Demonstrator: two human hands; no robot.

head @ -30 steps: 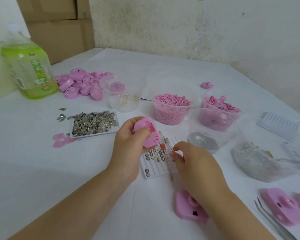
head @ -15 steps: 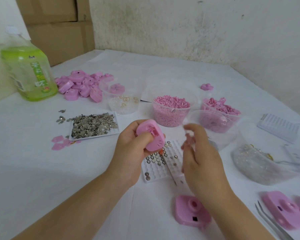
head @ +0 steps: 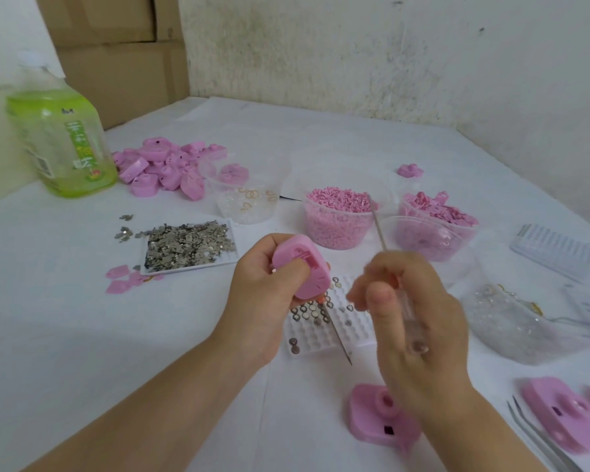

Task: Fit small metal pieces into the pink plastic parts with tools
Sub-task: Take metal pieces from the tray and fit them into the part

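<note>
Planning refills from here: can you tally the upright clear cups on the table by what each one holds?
cup of pink granules: 1
cup of pink pieces: 1
cup with gold rings and one pink part: 1
front cup, contents unclear: 1
Total: 4

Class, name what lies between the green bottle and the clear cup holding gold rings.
A heap of pink parts lies between the bottle and the cup, as the head view shows.
</note>
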